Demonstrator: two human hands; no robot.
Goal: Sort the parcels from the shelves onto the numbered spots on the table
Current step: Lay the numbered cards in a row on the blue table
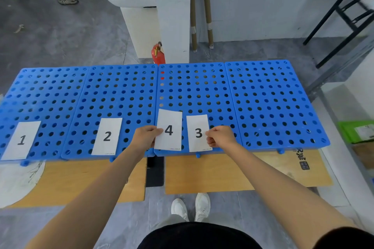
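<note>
The left hand (144, 137) pinches card 4 (169, 130) and the right hand (219, 137) pinches card 3 (198, 133), probably to order them after card 1 (21, 140) and card 2 (107, 136) along the counter (263, 97) front; parcels are out of view.

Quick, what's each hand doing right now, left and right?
Left hand: pinching the left edge of the paper card numbered 4.
Right hand: pinching the right edge of the paper card numbered 3.
</note>
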